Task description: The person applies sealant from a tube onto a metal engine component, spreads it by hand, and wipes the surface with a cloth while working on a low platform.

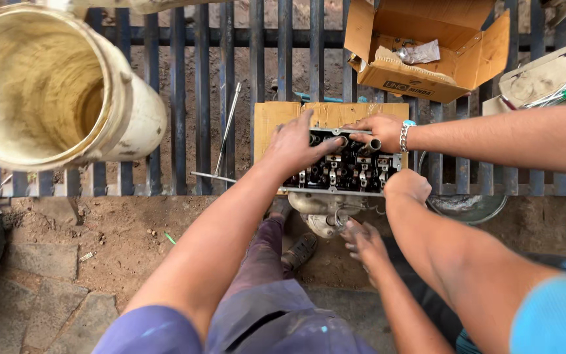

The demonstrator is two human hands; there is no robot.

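Head view: right hand (361,239), nearest, is loosely open with fingertips at the grey housing (325,217); grasp not confirmed. Beyond it, the cylinder head (342,167) sits on cardboard (273,118) over a steel grating (198,98). Judged heavy, rigid and oily; best gripped by its end faces. Left hand (296,147) lies spread on its top, gripping nothing. A co-worker's hand (381,131) touches its far edge.
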